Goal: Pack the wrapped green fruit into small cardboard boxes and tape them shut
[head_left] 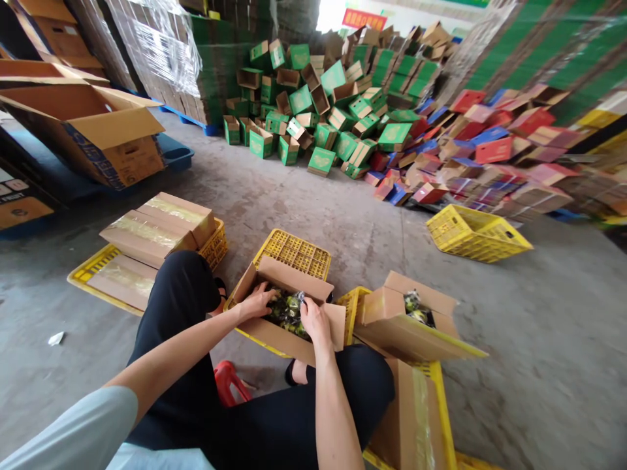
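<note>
An open cardboard box (274, 334) rests on a yellow crate (296, 252) in front of my knees. Dark green wrapped packets (287, 312) fill it. My left hand (255, 303) reaches into the box's left side, fingers curled down among the packets. On the right side, my right hand (313, 320) pinches one packet at its top. A second open box (398, 323) with similar packets stands just to the right.
Sealed taped cartons (159, 227) lie on a yellow crate at left. A red stool (229, 382) shows under my legs. Another yellow crate (477, 233) sits on the concrete floor at right. Piles of green boxes (318, 111) and red and blue boxes (490, 150) fill the back.
</note>
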`<action>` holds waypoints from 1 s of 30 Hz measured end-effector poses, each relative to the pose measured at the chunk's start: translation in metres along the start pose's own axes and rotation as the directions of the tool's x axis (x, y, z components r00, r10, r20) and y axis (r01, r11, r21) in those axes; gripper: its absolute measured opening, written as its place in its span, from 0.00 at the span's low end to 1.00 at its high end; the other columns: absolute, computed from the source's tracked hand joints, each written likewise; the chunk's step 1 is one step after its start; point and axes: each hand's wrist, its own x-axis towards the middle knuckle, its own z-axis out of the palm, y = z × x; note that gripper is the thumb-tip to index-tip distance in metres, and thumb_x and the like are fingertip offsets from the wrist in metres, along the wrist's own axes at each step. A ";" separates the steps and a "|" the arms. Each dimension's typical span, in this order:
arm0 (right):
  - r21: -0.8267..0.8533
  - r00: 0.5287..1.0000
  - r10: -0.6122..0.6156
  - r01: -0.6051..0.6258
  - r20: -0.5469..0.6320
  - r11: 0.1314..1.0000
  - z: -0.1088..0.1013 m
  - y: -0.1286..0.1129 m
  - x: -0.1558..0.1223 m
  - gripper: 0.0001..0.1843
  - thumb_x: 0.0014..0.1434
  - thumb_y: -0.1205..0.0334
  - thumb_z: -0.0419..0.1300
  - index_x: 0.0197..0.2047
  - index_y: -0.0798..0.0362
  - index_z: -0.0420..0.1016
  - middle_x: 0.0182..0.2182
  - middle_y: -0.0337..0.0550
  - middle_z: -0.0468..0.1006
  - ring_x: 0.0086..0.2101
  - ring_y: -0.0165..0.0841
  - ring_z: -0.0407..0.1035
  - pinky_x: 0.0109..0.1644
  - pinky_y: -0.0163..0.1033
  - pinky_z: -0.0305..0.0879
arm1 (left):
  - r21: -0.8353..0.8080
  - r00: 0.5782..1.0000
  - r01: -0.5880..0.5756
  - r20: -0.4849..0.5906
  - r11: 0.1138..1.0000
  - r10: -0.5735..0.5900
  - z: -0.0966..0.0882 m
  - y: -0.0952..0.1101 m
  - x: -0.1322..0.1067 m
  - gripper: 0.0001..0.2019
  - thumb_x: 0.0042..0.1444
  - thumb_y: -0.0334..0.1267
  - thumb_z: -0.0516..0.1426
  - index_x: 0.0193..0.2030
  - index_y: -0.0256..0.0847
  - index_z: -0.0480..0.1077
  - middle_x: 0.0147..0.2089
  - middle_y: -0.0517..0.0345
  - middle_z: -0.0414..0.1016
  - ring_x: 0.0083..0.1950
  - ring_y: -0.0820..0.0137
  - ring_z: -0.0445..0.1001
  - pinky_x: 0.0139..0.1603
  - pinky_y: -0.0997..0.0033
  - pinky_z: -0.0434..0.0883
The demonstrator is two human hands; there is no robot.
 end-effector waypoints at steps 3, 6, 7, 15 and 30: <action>0.039 1.000 -0.025 0.025 0.000 0.999 0.001 -0.001 0.001 0.20 0.74 0.63 0.49 0.61 0.49 0.77 0.52 0.46 0.85 0.50 0.37 0.80 0.53 0.34 0.67 | 0.024 1.000 -0.017 0.011 1.000 0.016 0.003 0.005 0.003 0.30 0.45 0.29 0.70 0.58 0.48 0.77 0.73 0.48 0.57 0.75 0.44 0.54 0.73 0.50 0.62; 0.063 1.000 -0.022 0.023 -0.008 0.998 0.001 0.000 0.003 0.19 0.74 0.63 0.51 0.61 0.50 0.78 0.54 0.48 0.84 0.52 0.38 0.79 0.55 0.34 0.67 | 0.057 0.997 -0.048 -0.055 0.997 0.051 0.009 0.016 0.006 0.22 0.50 0.33 0.69 0.53 0.48 0.80 0.72 0.47 0.57 0.73 0.44 0.55 0.71 0.47 0.63; 0.069 1.000 -0.017 0.018 -0.013 0.997 0.000 0.001 0.003 0.19 0.74 0.62 0.51 0.61 0.50 0.78 0.54 0.49 0.84 0.53 0.39 0.79 0.55 0.35 0.67 | 0.054 0.997 -0.045 -0.066 0.998 0.049 0.011 0.020 0.007 0.18 0.52 0.34 0.69 0.51 0.47 0.80 0.71 0.46 0.60 0.72 0.44 0.57 0.70 0.46 0.64; 0.118 0.998 0.028 -0.021 -0.056 0.993 -0.011 0.012 0.003 0.20 0.75 0.58 0.49 0.60 0.51 0.79 0.53 0.48 0.85 0.53 0.37 0.79 0.57 0.34 0.68 | -0.052 0.997 0.013 -0.073 0.999 -0.016 -0.005 0.008 0.007 0.04 0.59 0.32 0.60 0.37 0.37 0.78 0.50 0.48 0.76 0.51 0.61 0.75 0.56 0.64 0.72; 0.009 0.993 -0.041 0.040 0.113 0.999 0.001 -0.009 -0.009 0.32 0.73 0.44 0.55 0.69 0.57 0.70 0.58 0.58 0.81 0.60 0.46 0.74 0.62 0.42 0.66 | 0.006 0.973 0.229 -0.003 0.973 -0.229 0.006 -0.004 0.010 0.33 0.58 0.40 0.62 0.69 0.35 0.63 0.67 0.35 0.69 0.68 0.51 0.71 0.67 0.59 0.68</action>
